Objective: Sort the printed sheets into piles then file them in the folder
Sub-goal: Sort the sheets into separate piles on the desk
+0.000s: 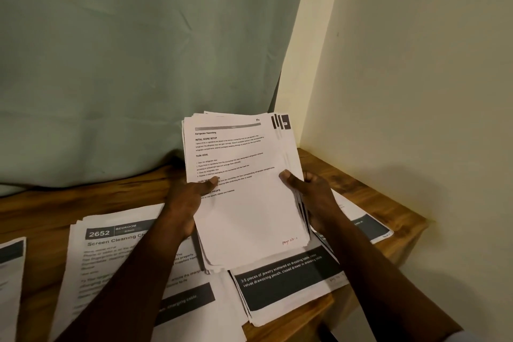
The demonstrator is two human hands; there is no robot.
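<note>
Nearest, sorted sheets lie on the table as the far-left pile, the 2652 pile, the jewelry pile at the front edge, and the right pile. Above them the left hand and right hand each grasp the raised stack by a side, thumbs on top. No folder is visible. Risk: the stack is fanned, so a slack grip could spill sheets into sorted piles; a forearm could sweep the jewelry pile off. A curtain hangs behind.
</note>
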